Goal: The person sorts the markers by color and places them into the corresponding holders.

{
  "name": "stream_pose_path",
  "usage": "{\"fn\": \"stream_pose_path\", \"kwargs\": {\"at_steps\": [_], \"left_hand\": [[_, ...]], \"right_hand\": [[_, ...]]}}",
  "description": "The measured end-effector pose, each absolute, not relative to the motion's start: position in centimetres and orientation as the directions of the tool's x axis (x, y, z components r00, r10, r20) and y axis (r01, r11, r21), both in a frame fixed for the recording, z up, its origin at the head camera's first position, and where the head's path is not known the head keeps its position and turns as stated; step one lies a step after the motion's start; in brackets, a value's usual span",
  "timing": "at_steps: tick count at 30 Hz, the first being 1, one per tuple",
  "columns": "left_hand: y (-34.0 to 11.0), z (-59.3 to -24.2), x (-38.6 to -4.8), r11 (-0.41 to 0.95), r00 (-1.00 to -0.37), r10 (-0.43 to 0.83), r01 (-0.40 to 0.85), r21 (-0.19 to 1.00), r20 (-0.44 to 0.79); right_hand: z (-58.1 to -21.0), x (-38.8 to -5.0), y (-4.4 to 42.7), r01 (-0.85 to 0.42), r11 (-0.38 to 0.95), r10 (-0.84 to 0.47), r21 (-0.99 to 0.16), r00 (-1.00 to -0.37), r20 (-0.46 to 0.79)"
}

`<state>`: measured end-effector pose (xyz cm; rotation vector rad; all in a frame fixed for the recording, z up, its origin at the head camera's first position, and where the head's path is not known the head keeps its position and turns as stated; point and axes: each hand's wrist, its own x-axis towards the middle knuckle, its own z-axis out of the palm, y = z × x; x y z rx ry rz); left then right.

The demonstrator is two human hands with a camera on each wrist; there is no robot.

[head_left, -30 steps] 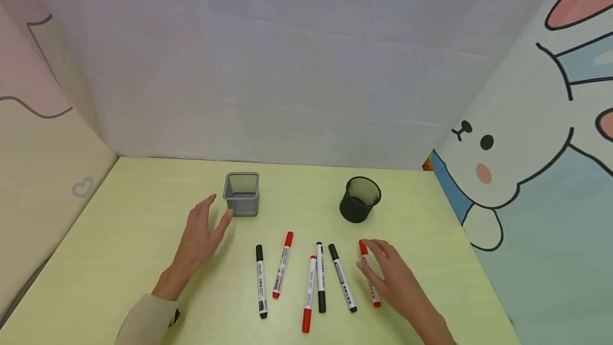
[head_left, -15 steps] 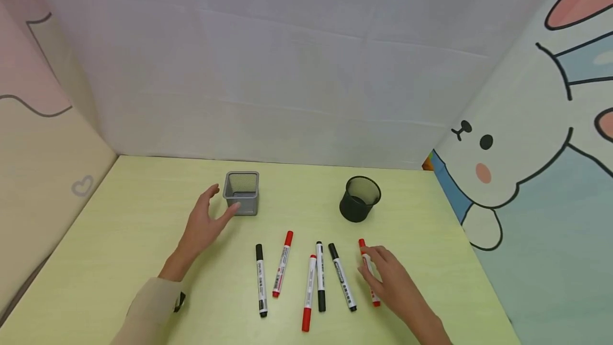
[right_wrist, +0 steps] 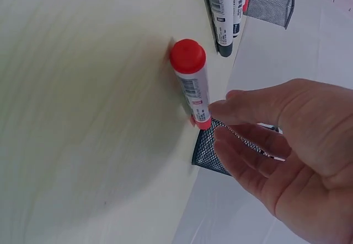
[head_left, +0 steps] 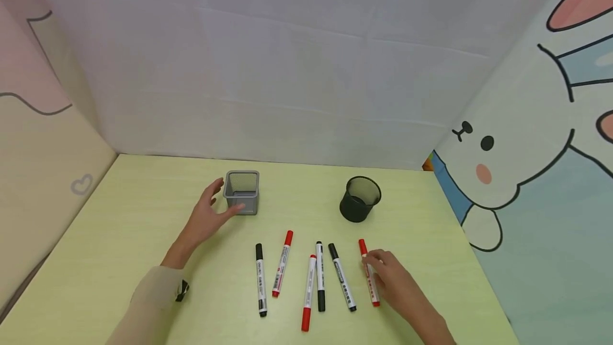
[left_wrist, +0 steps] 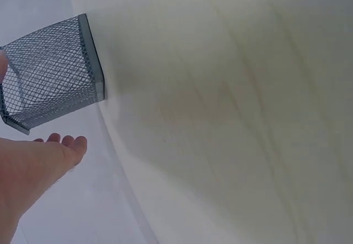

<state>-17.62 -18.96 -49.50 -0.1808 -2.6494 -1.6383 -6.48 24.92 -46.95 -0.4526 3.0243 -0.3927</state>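
Note:
In the head view my left hand point(head_left: 206, 221) reaches to the left of a grey square mesh pen holder point(head_left: 241, 198), thumb in front of it and fingers spread. The left wrist view shows the mesh holder point(left_wrist: 52, 70) between thumb and fingers; contact is unclear. My right hand point(head_left: 395, 284) is over a white marker with red ends point(head_left: 371, 281) lying on the table. In the right wrist view, the right thumb is right beside this red marker point(right_wrist: 193, 90); the fingers are bent and a gap shows between them and the thumb.
A round black mesh pen holder point(head_left: 356, 209) stands behind the right hand. Several other markers lie in the middle, among them a black marker point(head_left: 261, 281), a red marker point(head_left: 283, 265) and a further black marker point(head_left: 342, 278). A white cloth wall point(head_left: 287, 68) rises behind the table.
My left hand has moved forward and slightly right, its thumb now in front of the grey holder. The right thumb and fingers have drawn closer together over the red marker, which stays put.

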Motion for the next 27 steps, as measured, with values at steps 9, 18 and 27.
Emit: {"fn": "stream_pose_path", "kwargs": {"at_steps": [9, 18, 27], "left_hand": [[-19.1, -50.5, -19.0, 0.402, -0.988, 0.147, 0.112, 0.909, 0.057], [-19.1, -50.5, -20.2, 0.324, -0.979, 0.198, 0.105, 0.940, 0.041], [-19.4, -51.0, -21.1, 0.275, -0.975, 0.221, 0.100, 0.956, 0.038]], "right_hand": [[-47.6, -6.6, 25.9, -0.417, 0.874, -0.429, -0.248, -0.903, 0.005], [-47.7, -7.1, 26.0, -0.478, 0.839, -0.499, -0.261, -0.867, -0.015], [-47.5, -7.5, 25.9, -0.513, 0.825, -0.537, -0.237, -0.842, -0.046]]}}
